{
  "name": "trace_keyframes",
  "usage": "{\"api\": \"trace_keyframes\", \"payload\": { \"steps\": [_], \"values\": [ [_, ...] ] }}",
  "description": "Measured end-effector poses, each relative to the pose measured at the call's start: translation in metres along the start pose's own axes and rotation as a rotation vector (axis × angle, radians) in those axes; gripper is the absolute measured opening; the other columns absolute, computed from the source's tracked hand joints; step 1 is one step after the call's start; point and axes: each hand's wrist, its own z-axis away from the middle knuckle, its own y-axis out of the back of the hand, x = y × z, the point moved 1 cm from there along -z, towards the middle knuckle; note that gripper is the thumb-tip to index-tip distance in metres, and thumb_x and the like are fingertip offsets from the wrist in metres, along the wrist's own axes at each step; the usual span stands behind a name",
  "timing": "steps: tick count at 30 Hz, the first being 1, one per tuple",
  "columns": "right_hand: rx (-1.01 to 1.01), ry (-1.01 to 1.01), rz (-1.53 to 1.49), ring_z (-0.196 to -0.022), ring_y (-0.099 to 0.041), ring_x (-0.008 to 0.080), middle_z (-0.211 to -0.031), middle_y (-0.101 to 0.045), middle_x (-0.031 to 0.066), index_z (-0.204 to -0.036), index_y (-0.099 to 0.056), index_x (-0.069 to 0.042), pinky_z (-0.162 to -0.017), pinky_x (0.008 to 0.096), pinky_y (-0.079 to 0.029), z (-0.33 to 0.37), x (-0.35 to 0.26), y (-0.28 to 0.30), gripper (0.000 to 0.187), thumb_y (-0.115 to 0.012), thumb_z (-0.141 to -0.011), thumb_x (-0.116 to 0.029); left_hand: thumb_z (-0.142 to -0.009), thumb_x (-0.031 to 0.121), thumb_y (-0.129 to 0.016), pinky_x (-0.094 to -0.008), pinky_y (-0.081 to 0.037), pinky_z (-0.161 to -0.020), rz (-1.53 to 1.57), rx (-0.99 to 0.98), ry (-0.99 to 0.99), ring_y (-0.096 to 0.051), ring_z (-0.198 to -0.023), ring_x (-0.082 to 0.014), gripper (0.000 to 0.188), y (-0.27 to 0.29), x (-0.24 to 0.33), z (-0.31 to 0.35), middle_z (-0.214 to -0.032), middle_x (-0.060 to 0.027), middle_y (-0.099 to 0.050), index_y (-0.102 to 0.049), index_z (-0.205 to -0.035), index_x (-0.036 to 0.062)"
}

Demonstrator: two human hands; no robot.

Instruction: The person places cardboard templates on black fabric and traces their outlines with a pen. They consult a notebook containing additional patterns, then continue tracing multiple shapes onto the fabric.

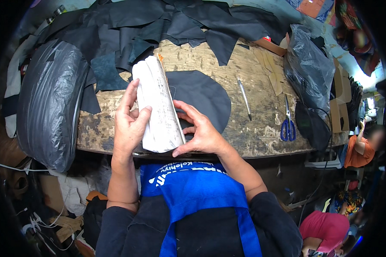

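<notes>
Blue apron cloth [203, 192] lies nearest; beyond it a white bundle [155, 126] sits between the hands, over the table [266, 143], partly covering a dark rounded piece [206, 95]. The left hand [130, 121] lines its left side, thumb across its face; the right hand [206, 132] curves wide about its near right corner, presumably steadying loose layers. How firmly either grips, I cannot tell. Its long axis runs near to far, far end leaning left. Scissors [288, 126] lie right, handles near, probably for easy reach.
</notes>
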Motion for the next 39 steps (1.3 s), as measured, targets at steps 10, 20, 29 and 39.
{"api": "trace_keyframes", "payload": {
  "steps": [10, 20, 29, 39],
  "values": [
    [0.065, 0.018, -0.206, -0.117, -0.053, 0.0235, -0.133, -0.047, 0.0151, -0.142, -0.029, -0.001, -0.087, 0.0361, -0.054, 0.009, 0.0, 0.014, 0.114, -0.093, -0.048, -0.009, -0.091, 0.018, -0.061, -0.024, -0.049, -0.075, -0.029, 0.095, 0.243, -0.061, -0.087, -0.0121, 0.033, 0.026, -0.023, 0.012, -0.101, -0.013, -0.066, -0.062, -0.112, -0.0069],
    [0.02, -0.008, -0.296, -0.078, -0.06, 0.0113, -0.091, -0.065, 0.0082, -0.086, -0.069, 0.003, -0.07, 0.0236, -0.049, -0.001, 0.013, 0.002, 0.014, -0.075, -0.073, 0.004, -0.088, 0.022, -0.067, -0.0229, -0.05, -0.064, 0.052, -0.032, 0.268, -0.061, -0.071, -0.0094, 0.034, 0.023, -0.012, 0.014, -0.086, -0.0099, -0.068, -0.066, -0.099, -0.0091],
    [0.616, -0.071, -0.382, -0.095, -0.063, 0.0191, -0.106, -0.065, 0.0118, -0.119, -0.054, 0.006, -0.086, 0.0326, -0.051, 0.028, 0.028, 0.04, 0.051, -0.076, -0.074, -0.001, -0.088, 0.011, -0.064, -0.0245, -0.053, -0.063, 0.15, 0.078, 0.333, -0.065, -0.071, -0.0124, 0.027, 0.032, -0.034, 0.015, -0.085, -0.0134, -0.069, -0.063, -0.101, -0.0123],
    [0.21, 0.025, 0.218, -0.13, -0.04, 0.0319, -0.143, -0.036, 0.018, -0.146, -0.021, -0.004, -0.099, 0.047, -0.041, 0.02, 0.015, 0.021, 0.136, -0.096, -0.036, -0.033, -0.087, 0.026, -0.07, -0.0218, -0.037, -0.049, -0.158, 0.162, 0.086, -0.049, -0.056, -0.0057, 0.038, -0.009, -0.022, -0.016, -0.065, -0.0062, -0.061, -0.065, -0.065, -0.0047]
  ]
}}
